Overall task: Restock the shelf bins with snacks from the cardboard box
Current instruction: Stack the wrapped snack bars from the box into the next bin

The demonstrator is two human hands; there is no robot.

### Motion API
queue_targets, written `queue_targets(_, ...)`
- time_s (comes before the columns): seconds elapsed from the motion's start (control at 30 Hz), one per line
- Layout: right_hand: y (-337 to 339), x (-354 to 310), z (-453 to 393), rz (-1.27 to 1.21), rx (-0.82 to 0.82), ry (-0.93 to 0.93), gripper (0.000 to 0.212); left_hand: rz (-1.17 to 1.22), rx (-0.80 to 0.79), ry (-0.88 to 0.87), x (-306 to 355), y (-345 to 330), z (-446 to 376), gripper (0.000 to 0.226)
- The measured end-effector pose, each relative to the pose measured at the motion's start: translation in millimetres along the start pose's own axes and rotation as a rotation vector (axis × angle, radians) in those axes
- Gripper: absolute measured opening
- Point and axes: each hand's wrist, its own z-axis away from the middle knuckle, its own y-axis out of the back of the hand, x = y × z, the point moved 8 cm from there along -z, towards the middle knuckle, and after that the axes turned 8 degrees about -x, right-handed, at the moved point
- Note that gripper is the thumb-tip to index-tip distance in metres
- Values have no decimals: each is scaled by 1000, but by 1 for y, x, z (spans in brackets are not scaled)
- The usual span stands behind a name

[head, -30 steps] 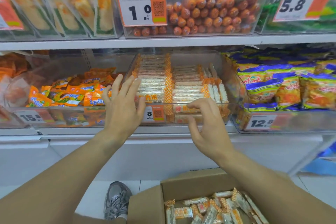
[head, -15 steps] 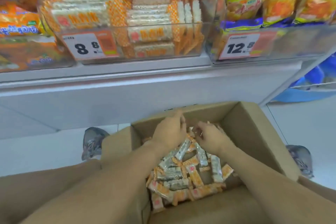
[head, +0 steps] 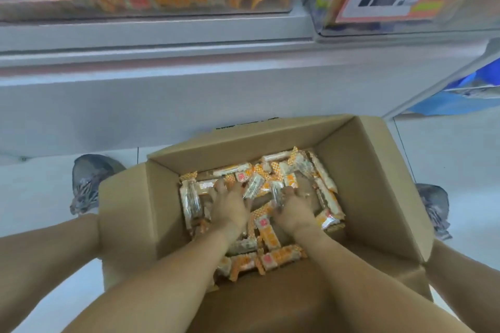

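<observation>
Both the left hand (head: 231,204) and right hand (head: 293,207) dig curled fingers into light, crinkly, slippery snack bars (head: 266,234) at the cardboard box (head: 378,197) centre, likely best gathered mid-length in bunches.

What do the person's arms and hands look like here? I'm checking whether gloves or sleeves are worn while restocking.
Both forearms are bare as far up as the frame shows: no sleeve cuffs are visible. The left hand and right hand wear no gloves. No watch, bracelet or ring can be made out on either wrist or on the visible fingers, though the picture is slightly soft.
</observation>
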Motion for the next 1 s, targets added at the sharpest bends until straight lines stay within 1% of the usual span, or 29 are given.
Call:
queue_targets(0.07, -6, -6, -1, -102, 17, 2, 62, 69, -39, 19, -7, -4, -6, 33)
queue_targets(0.13, -11, -15, -1, -173, 24, -3, 59, 153, -31, 13, -11, -3, -11, 27)
queue_targets(0.27, -22, -31, -5, -359, 14, 0, 34, 311, -13, 59, -10, 3, -12, 15)
queue_targets(0.3, -25, -33, -5, -385, 6, 12, 27, 346, -31, 80, -10, 3, -11, 16)
queue_targets(0.37, -27, -38, -3, -455, -20, 34, 22, 397, -78, 143, -15, 4, -8, 16)
queue_targets(0.43, -19, -40, 2, -609, -42, 7, 14, 471, -136, 171, -22, 5, -8, 15)
queue_targets(0.5, -9, -41, 6, -818, -77, -38, 21, 516, -168, 143, -21, 15, -7, 17)
queue_targets(0.53, -4, -41, 9, -899, -107, -63, 30, 517, -182, 109, -17, 21, -3, 19)
queue_targets(0.57, 1, -42, 11, -955, -161, -75, 41, 514, -187, 63, -12, 28, 1, 20)
queue_targets(0.6, 4, -46, 15, -1000, -238, -64, 45, 506, -175, 1, -8, 36, 5, 21)
queue_targets(0.63, 8, -54, 23, -1046, -317, -29, 44, 494, -160, -66, -2, 45, 13, 21)
queue_targets(0.7, 22, -70, 42, -1013, -391, 74, 36, 480, -147, -214, 8, 65, 30, 22)
queue_targets(0.8, 57, -84, 68, -835, -352, 197, 27, 485, -254, -344, 23, 98, 59, 20)
queue_targets(0.83, 69, -89, 77, -782, -387, 231, 24, 481, -305, -350, 26, 109, 69, 18)
queue_targets(0.87, 81, -95, 89, -726, -462, 261, 22, 479, -346, -348, 29, 121, 78, 17)
queue_targets(0.93, 102, -108, 116, -568, -605, 296, 26, 470, -406, -339, 28, 142, 94, 14)
queue_targets(0.97, 114, -115, 130, -492, -639, 317, 30, 441, -421, -342, 28, 153, 102, 14)
queue_targets(1.0, 129, -121, 143, -425, -639, 334, 33, 407, -421, -353, 29, 166, 111, 16)
